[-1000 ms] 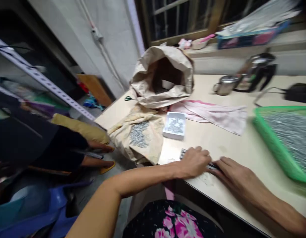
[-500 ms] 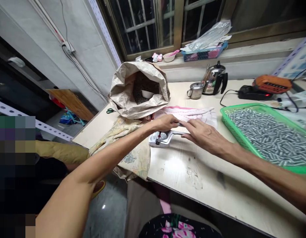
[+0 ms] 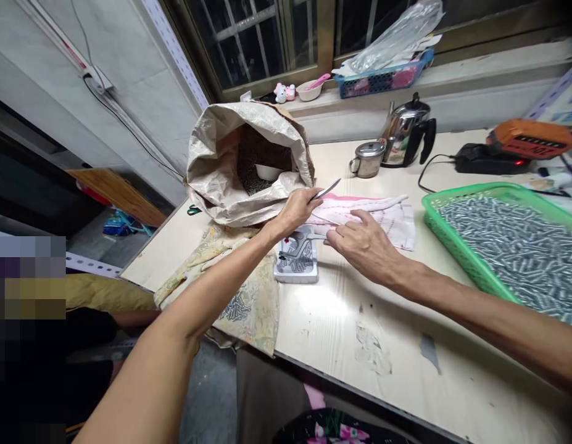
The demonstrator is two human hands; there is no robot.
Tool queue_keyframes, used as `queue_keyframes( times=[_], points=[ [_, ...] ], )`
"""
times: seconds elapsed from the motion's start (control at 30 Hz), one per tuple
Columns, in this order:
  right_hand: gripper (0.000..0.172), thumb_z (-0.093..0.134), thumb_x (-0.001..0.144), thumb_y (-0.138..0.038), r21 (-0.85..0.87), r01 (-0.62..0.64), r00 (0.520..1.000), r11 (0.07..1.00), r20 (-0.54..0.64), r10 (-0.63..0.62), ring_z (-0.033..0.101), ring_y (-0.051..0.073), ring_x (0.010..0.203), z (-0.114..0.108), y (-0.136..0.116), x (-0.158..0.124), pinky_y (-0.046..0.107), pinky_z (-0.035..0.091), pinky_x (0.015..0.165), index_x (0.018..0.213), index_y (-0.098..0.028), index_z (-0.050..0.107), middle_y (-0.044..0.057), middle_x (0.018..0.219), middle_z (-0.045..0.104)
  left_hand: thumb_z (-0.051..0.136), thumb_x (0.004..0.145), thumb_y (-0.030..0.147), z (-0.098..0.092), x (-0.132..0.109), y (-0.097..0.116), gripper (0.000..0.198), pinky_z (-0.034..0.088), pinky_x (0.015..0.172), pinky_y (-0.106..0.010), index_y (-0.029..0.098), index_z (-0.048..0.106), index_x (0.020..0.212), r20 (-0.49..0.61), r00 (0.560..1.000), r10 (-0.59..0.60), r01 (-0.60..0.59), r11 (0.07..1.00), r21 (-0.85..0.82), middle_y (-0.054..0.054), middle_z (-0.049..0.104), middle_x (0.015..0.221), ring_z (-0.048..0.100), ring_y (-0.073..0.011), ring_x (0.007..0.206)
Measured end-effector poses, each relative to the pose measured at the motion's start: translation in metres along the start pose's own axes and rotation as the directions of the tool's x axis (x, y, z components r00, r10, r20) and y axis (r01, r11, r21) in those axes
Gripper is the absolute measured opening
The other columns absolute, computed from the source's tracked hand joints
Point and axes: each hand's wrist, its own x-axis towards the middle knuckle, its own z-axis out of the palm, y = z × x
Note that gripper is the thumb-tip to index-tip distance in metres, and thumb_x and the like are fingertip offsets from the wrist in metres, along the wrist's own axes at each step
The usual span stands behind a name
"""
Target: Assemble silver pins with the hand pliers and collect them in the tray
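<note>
In my left hand (image 3: 295, 211) is a thin, grey, blade-like piece (image 3: 328, 187), its pointed end sticking out to the upper right. The fingers are pinched on it beside the paper sack. My right hand (image 3: 357, 242) is closed on the handle end of a grey metal tool (image 3: 308, 237), which has a bent head with small red and black parts. That head lies over a small white tray (image 3: 295, 279) holding loose metal screws. The fingers partly hide the handle. Behind the hands is a pink and white cloth (image 3: 387, 216).
A paper sack (image 3: 211, 166) of small dark pieces holds a white scoop (image 3: 267, 172). At right is a green basket (image 3: 480, 280) of metal screws, near an orange battery (image 3: 530, 139). A kettle (image 3: 408, 135) and metal cup (image 3: 368, 161) stand behind. A person (image 3: 82, 345) is at left.
My hands have moved apart. The left has risen with the blade-like piece, now clearly showing, while the right holds the tool's handle lower down. More of the white tray shows.
</note>
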Motion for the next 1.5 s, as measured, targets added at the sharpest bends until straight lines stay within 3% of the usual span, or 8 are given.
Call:
queue_keyframes(
  times=[0.27, 0.47, 0.67, 0.9, 1.03, 1.13, 1.27, 1.5],
  points=[
    [0.034, 0.045, 0.103, -0.029, 0.114, -0.034, 0.990, 0.993, -0.132, 0.049, 0.051, 0.014, 0.056, -0.029, 0.002, -0.029, 0.038, 0.037, 0.088, 0.074, -0.018, 0.059, -0.001, 0.061, 0.059, 0.057, 0.095, 0.027, -0.027, -0.022, 0.025, 0.033, 0.046, 0.093, -0.029, 0.014, 0.067, 0.124, 0.066, 0.995, 0.081, -0.079, 0.996, -0.030, -0.010, 0.071, 0.118, 0.064, -0.0193, 0.104],
    [0.030, 0.042, 0.102, -0.034, 0.366, -0.107, 0.984, 0.925, -0.096, 0.152, 0.060, 0.020, 0.065, -0.053, -0.002, -0.117, 0.043, 0.042, 0.092, 0.082, -0.025, 0.062, 0.004, 0.077, 0.068, 0.056, 0.094, 0.029, -0.075, -0.125, 0.007, 0.026, 0.044, 0.075, -0.030, 0.014, 0.076, 0.088, -0.033, 0.987, -0.157, 0.158, 0.920, 0.359, -0.009, 0.070, 0.087, 0.060, -0.0188, 0.081],
    [0.020, 0.047, 0.098, -0.030, 0.424, -0.117, 0.988, 0.898, -0.046, 0.150, 0.066, 0.023, 0.075, -0.027, -0.032, -0.197, 0.044, 0.045, 0.090, 0.092, -0.031, 0.067, 0.001, 0.085, 0.073, 0.058, 0.092, 0.024, -0.049, -0.221, -0.036, 0.022, 0.043, 0.076, -0.030, 0.018, 0.077, 0.086, 0.244, 0.886, -0.394, 0.215, 0.815, 0.538, -0.009, 0.067, 0.089, 0.057, -0.0237, 0.094],
    [0.028, 0.041, 0.104, -0.030, 0.455, -0.166, 0.986, 0.875, 0.049, 0.161, 0.055, 0.012, 0.058, -0.025, -0.062, -0.192, 0.038, 0.040, 0.088, 0.085, -0.022, 0.060, -0.003, 0.072, 0.065, 0.050, 0.094, 0.017, -0.038, -0.229, -0.042, 0.027, 0.044, 0.079, -0.034, 0.013, 0.073, 0.081, 0.217, 0.879, -0.424, 0.197, 0.738, 0.645, -0.013, 0.066, 0.090, 0.057, -0.0260, 0.094],
    [0.032, 0.042, 0.104, -0.030, 0.395, -0.214, 0.976, 0.893, 0.127, 0.178, 0.050, 0.012, 0.058, -0.026, -0.068, -0.189, 0.035, 0.037, 0.082, 0.077, -0.019, 0.056, -0.004, 0.064, 0.053, 0.054, 0.092, 0.020, -0.043, -0.227, -0.023, 0.021, 0.046, 0.083, -0.035, 0.016, 0.073, 0.083, 0.037, 0.951, -0.307, 0.243, 0.814, 0.527, -0.011, 0.069, 0.089, 0.059, -0.0252, 0.093],
    [0.028, 0.042, 0.104, -0.029, 0.324, -0.222, 0.973, 0.920, 0.140, 0.186, 0.053, 0.014, 0.068, -0.027, -0.070, -0.187, 0.034, 0.034, 0.079, 0.087, -0.018, 0.062, -0.001, 0.073, 0.058, 0.062, 0.089, 0.029, -0.033, -0.226, 0.015, 0.016, 0.050, 0.081, -0.032, 0.018, 0.074, 0.089, -0.082, 0.948, -0.307, 0.317, 0.931, 0.179, -0.007, 0.073, 0.088, 0.064, -0.0207, 0.083],
    [0.021, 0.047, 0.101, -0.023, 0.254, -0.193, 0.980, 0.948, 0.093, 0.175, 0.051, 0.017, 0.076, -0.028, -0.073, -0.184, 0.034, 0.032, 0.078, 0.092, -0.016, 0.064, 0.003, 0.079, 0.061, 0.068, 0.085, 0.035, 0.004, -0.223, 0.076, 0.019, 0.052, 0.065, -0.026, 0.018, 0.076, 0.087, 0.058, 0.897, -0.439, 0.434, 0.846, -0.311, -0.004, 0.075, 0.079, 0.066, -0.0165, 0.068],
    [0.024, 0.047, 0.097, -0.009, 0.168, -0.151, 0.988, 0.974, 0.003, 0.153, 0.042, 0.018, 0.074, -0.034, -0.077, -0.183, 0.034, 0.028, 0.073, 0.082, -0.017, 0.064, 0.002, 0.069, 0.056, 0.067, 0.084, 0.031, 0.064, -0.232, 0.111, 0.016, 0.050, 0.067, -0.024, 0.019, 0.076, 0.080, 0.104, 0.883, -0.459, 0.459, 0.792, -0.403, -0.003, 0.074, 0.078, 0.066, -0.0161, 0.073]
  ],
)
